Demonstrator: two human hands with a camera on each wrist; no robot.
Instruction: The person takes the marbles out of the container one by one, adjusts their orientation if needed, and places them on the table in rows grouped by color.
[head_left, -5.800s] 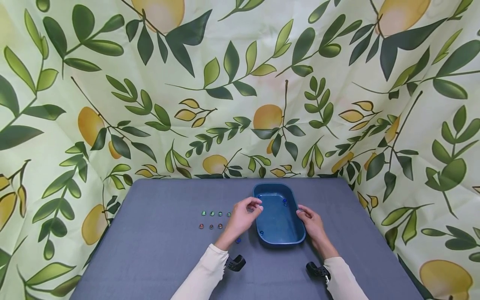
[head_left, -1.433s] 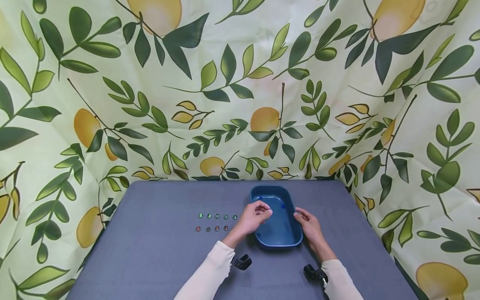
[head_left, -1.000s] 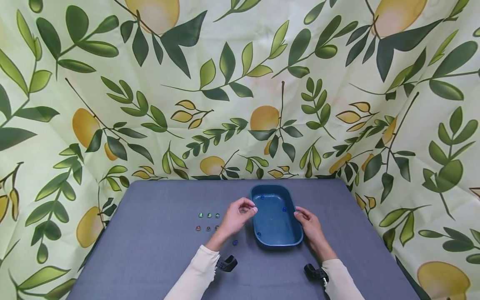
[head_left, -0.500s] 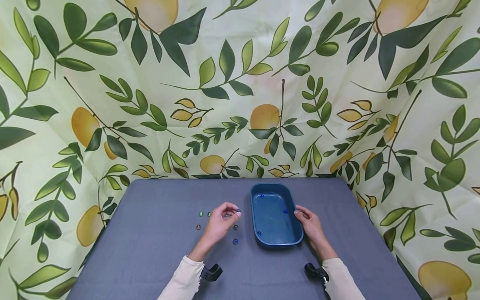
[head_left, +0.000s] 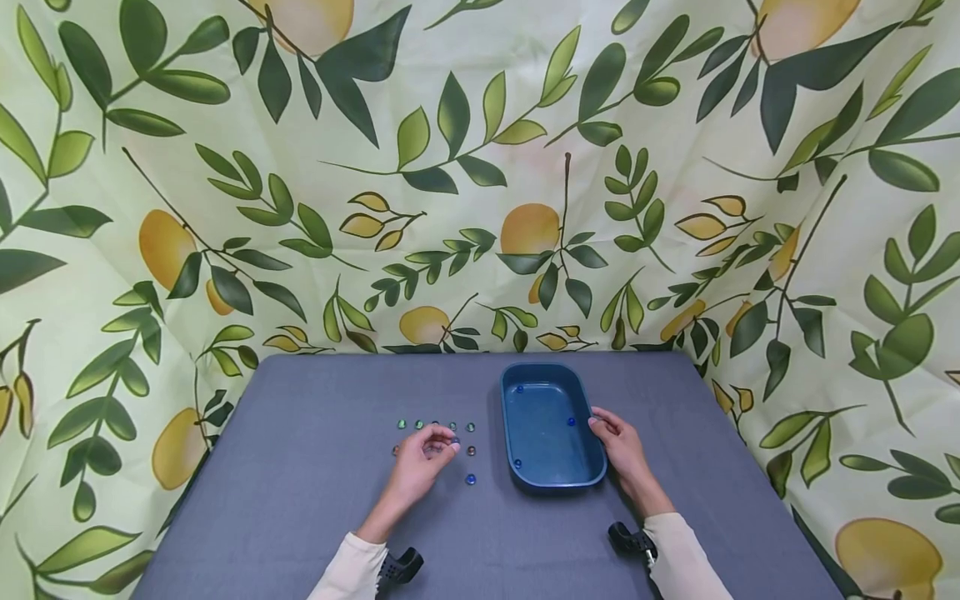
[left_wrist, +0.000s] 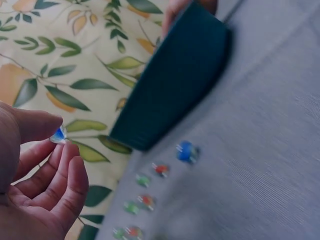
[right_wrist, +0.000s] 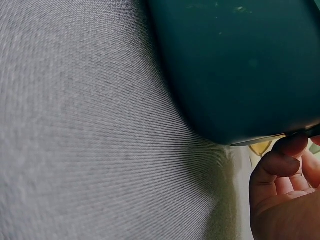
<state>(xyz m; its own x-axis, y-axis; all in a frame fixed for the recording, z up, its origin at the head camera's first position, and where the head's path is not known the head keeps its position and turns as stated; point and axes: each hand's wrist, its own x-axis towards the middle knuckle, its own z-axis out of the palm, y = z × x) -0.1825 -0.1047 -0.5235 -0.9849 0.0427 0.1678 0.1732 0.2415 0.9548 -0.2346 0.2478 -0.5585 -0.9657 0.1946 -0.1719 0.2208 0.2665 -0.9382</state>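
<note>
My left hand (head_left: 420, 462) is raised over the table, left of a blue plastic tub (head_left: 551, 450). Between thumb and fingertips it pinches a clear marble with blue inside (left_wrist: 59, 134). Below and beside it lie a row of green marbles (head_left: 402, 425) and a row of reddish marbles (head_left: 471, 451), the latter partly hidden by the hand. A single blue marble (head_left: 471, 479) rests nearer the front. My right hand (head_left: 622, 442) grips the tub's right rim, thumb on top. Inside the tub are three blue marbles, one of them (head_left: 571, 422) near the right wall.
A grey cloth covers the table (head_left: 300, 500). Fabric printed with leaves and lemons (head_left: 420, 242) hangs behind it and along both sides. Each wrist wears a black strap mount, such as the left one (head_left: 401, 567).
My left hand has moved from over the tub leftward to above the marble rows, carrying the pinched blue marble. The right hand stays on the rim, and marbles in the tub have shifted slightly.
</note>
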